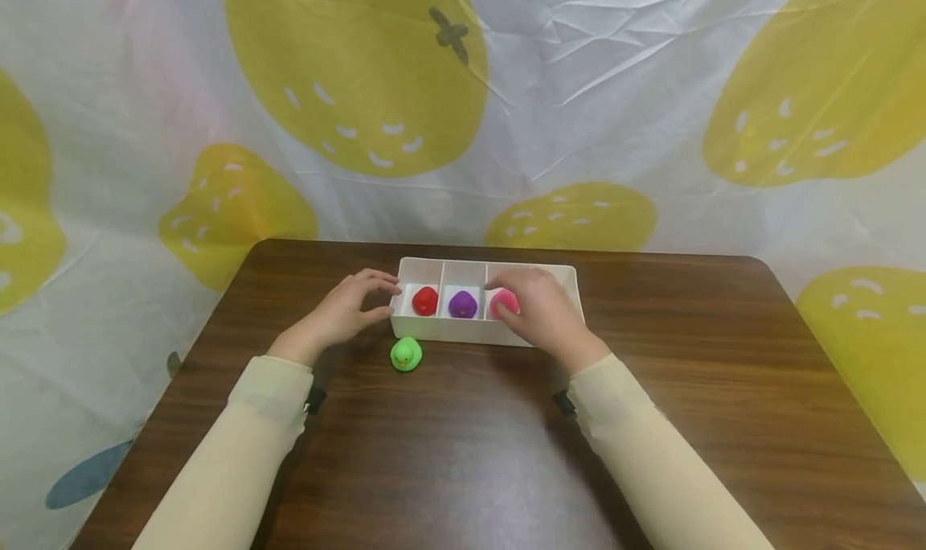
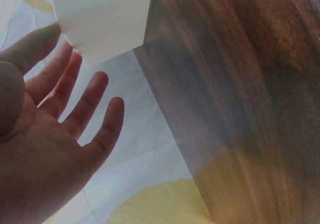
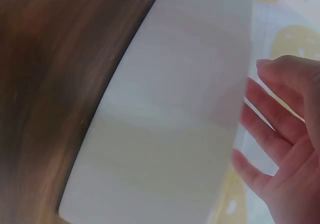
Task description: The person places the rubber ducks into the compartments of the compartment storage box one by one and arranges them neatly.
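A long white divided box [image 1: 463,330] stands near the table's far edge. In separate compartments sit a red rubber duck [image 1: 424,301], a purple rubber duck [image 1: 462,305] and a pink rubber duck [image 1: 502,301]. My left hand [image 1: 346,307] is at the box's left end, thumb and fingers spread apart, fingertips at its rim. Over the pink duck is my right hand [image 1: 542,313], its loosely bent fingers reaching past the rim and its thumb overlapping the duck. A green rubber duck [image 1: 406,355] stands on the table before the box's left front corner.
The brown wooden table [image 1: 463,453] reaches back to a hanging cloth [image 1: 579,92] printed with yellow fruit. In the right wrist view, the box's front wall [image 3: 160,108] fills the middle.
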{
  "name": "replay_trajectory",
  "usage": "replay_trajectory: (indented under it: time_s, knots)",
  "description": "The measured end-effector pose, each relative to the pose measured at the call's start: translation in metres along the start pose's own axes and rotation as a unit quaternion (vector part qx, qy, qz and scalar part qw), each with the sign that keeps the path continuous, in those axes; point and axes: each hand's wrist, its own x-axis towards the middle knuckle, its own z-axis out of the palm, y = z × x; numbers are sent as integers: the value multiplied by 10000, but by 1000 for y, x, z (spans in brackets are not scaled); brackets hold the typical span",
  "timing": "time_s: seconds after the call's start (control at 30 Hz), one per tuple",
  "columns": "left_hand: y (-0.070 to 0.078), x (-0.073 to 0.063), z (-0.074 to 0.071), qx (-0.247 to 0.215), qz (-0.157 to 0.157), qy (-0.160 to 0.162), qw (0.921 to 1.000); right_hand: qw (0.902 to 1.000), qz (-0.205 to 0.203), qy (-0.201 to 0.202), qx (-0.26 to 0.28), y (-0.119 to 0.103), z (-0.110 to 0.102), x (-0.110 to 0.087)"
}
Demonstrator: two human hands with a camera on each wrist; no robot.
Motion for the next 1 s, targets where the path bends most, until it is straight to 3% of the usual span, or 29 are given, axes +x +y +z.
replay_trajectory:
  time_s: [0.17,0.33,0.57,0.8,1.0]
  knots:
    - [0,-1,-2,8,-7,6,10000,9985,-331,302,312,-16,2,-3]
    - [-1,0,-2,36,11,12,10000,9970,-543,517,216,-23,9,-5]
    - [-2,-1,-1,48,0,12,10000,9964,-709,417,193,-30,15,-10]
    - [-3,0,0,-10,-50,-26,10000,9927,-891,451,684,-37,21,-15]
    - [-3,0,1,-8,-29,-5,10000,9917,-934,401,781,-48,25,-20]
